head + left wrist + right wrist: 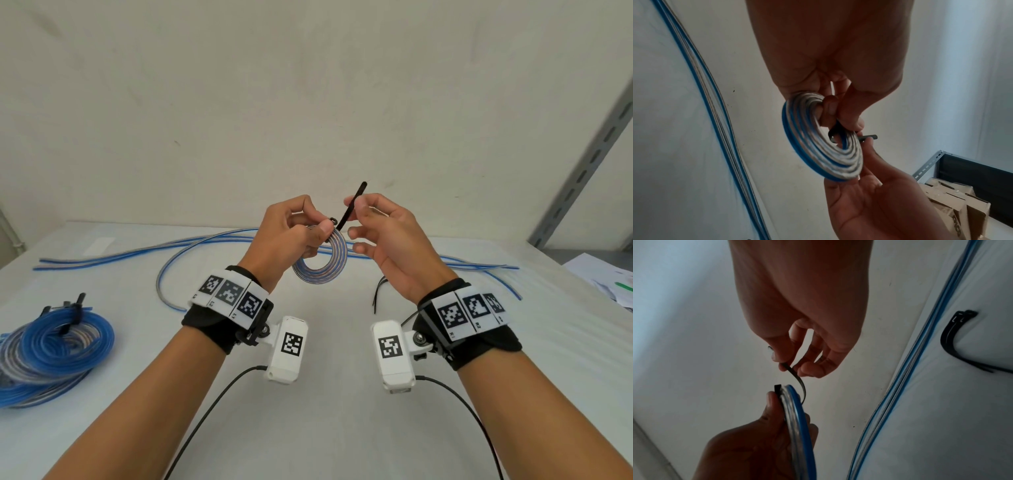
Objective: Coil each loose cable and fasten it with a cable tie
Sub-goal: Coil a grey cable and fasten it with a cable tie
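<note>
Both hands are up in the air over the white table (325,342), working on the same little bundle: the left hand (291,240) has its thumb and fingers curled tight around the top of a small flat coil (322,263) of blue-and-clear cable, holding it upright so the ring hangs down below the knuckles, and the right hand (387,236) is pinching the free tail of a black cable tie (351,205) between thumb and forefinger, other fingers loosely curled and holding nothing. The tie goes around the coil's top edge right by the left thumb, and its tail sticks up and away past the right fingertips (in the right wrist view you can see it bend from the coil up into the pinch). Taking that coil as the reference: the loose cables (137,251) still uncoiled lie on the table behind it, fanning out to both sides, and one curves round toward the left wrist. Down and to the right of the coil, just by the right wrist, a couple of spare black ties (378,291) lie on the table. Well off to the coil's left, near the table edge, is a pile of finished coils (51,349) with black ties on them. On the floor off to the right, the left wrist view catches a cardboard box (953,203) by a metal shelf frame, can't tell what's in it.
</note>
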